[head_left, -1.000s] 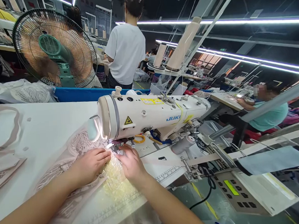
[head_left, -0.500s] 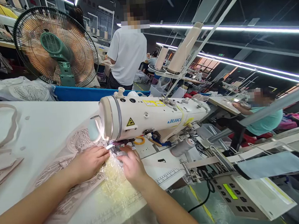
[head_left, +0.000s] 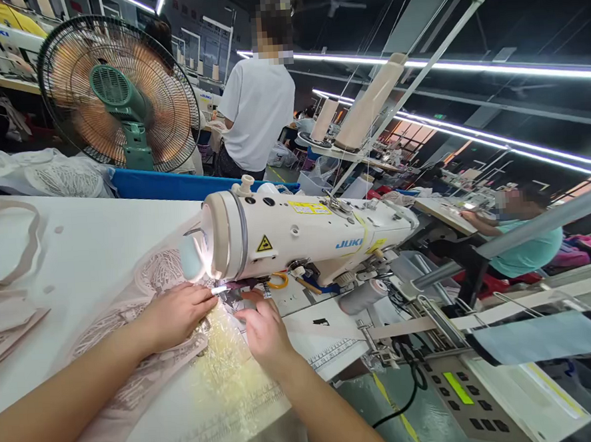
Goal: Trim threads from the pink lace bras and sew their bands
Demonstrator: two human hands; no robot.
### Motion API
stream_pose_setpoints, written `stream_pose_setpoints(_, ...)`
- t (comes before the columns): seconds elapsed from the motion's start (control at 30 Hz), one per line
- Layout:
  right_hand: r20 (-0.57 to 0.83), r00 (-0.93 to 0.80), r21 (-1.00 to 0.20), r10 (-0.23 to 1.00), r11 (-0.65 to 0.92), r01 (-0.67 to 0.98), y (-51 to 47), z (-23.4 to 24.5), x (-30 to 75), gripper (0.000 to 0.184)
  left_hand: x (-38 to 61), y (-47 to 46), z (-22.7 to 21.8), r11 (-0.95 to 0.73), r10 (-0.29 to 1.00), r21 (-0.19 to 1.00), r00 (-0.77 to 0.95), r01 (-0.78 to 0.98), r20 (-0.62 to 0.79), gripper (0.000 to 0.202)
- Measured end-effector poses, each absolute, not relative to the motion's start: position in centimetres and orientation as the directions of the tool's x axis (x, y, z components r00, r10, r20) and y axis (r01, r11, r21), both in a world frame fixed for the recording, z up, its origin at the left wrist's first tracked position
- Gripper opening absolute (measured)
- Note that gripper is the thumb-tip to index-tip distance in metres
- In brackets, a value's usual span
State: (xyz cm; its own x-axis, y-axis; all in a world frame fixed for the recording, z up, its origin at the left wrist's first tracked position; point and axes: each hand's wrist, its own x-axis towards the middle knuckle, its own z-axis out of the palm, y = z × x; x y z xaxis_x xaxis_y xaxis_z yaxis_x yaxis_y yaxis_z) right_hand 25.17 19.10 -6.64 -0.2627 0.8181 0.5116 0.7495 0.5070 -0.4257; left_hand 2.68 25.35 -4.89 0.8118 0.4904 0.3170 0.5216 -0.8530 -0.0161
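Note:
My left hand (head_left: 178, 316) lies palm down on pale pink lace fabric (head_left: 161, 272), its fingers stretched towards the needle area of a white sewing machine (head_left: 296, 231). My right hand (head_left: 267, 329) is on the other side of the needle, thumb and forefinger curled in close to the presser foot. What its fingers hold there is hidden. Between my hands, clear crinkled plastic film (head_left: 226, 358) with a yellowish tint covers the table edge. The lace runs from under the machine head, beneath my left forearm, towards the front. A lamp glows at the machine head.
More pale fabric pieces (head_left: 11, 312) lie at the table's left. A large fan (head_left: 117, 92) stands behind a blue bin edge (head_left: 173, 186). Thread cones (head_left: 371, 103) sit on a stand; a control box (head_left: 466, 397) hangs at lower right. Other people work nearby.
The whole view has shifted slightly right and down. Both hands keep nearly the same place at the machine; the lace shows little visible movement.

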Motion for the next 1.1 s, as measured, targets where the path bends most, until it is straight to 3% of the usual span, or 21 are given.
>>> stream_pose_setpoints(0.83, 0.508, -0.258, -0.43, 0.822, 0.502, 0.75, 18.7, -6.3, 25.4, 0.034, 2.3, 26.4, -3.7, -0.79, 0.608, 0.06, 0.765, 0.611, 0.215, 0.037)
stream_pose_setpoints(0.93, 0.408, -0.257, -0.373, 0.876, 0.417, 0.829, 19.3, -5.2, 26.5, 0.034, 2.0, 26.7, -3.6, -0.772, 0.632, 0.072, 0.751, 0.632, 0.19, 0.038)
stream_pose_setpoints(1.1, 0.094, -0.224, -0.11, 0.97, 0.234, 0.966, 23.0, -2.7, 29.4, 0.026, 1.9, 26.9, -3.3, -0.726, 0.688, 0.118, 0.713, 0.677, 0.137, 0.035)
